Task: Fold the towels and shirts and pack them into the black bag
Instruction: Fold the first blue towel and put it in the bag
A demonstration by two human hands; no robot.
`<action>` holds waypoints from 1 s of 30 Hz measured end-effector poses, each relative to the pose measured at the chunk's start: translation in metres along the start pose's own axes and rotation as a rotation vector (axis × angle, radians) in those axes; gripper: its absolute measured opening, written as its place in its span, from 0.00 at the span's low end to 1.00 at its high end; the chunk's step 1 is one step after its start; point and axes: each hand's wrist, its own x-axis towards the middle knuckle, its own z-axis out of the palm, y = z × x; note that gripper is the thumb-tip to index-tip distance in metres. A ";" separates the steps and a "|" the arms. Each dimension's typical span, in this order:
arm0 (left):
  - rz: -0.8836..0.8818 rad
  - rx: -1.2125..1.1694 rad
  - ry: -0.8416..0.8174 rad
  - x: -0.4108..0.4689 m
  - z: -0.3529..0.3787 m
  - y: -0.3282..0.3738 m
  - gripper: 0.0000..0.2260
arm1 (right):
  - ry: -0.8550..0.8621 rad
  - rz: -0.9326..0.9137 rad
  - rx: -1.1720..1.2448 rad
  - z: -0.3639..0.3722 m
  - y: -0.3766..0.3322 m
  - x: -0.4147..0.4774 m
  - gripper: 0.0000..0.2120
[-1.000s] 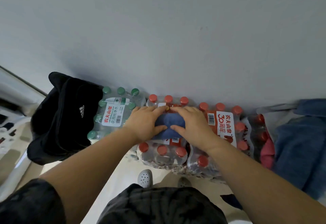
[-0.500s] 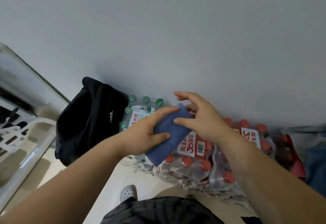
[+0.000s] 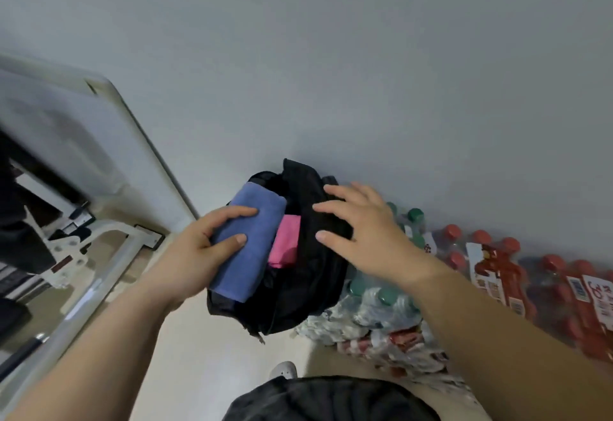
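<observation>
The black bag (image 3: 298, 291) stands open on the floor against the wall. My left hand (image 3: 202, 248) grips a folded blue towel (image 3: 255, 221) and holds it over the left side of the bag's mouth. A folded pink cloth (image 3: 285, 241) lies inside the bag, just right of the blue towel. My right hand (image 3: 361, 231) hovers with spread fingers over the bag's right flap, empty; whether it touches the fabric I cannot tell.
Shrink-wrapped packs of water bottles, green-capped (image 3: 381, 294) and red-capped (image 3: 497, 264), line the wall right of the bag. A white frame with a glass panel (image 3: 109, 155) stands at the left. Pale floor (image 3: 199, 354) lies below the bag, and my shoe (image 3: 283, 369) shows.
My left hand carried the blue towel leftward from the bottle packs to the bag's opening. My right hand let go of the towel and moved over the bag's flap. The view swung left.
</observation>
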 end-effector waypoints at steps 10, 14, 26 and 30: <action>-0.216 0.124 -0.201 0.106 0.034 -0.124 0.25 | -0.323 0.200 -0.568 0.040 -0.024 0.028 0.45; -0.255 0.318 -0.080 0.116 0.001 -0.151 0.26 | -0.367 0.251 -0.615 0.038 -0.014 0.029 0.54; -0.287 0.040 -0.179 0.179 0.063 -0.172 0.27 | -0.326 0.140 -0.570 0.034 0.002 0.027 0.58; -0.315 0.138 -0.160 0.211 0.063 -0.196 0.28 | -0.325 0.135 -0.558 0.035 0.004 0.026 0.58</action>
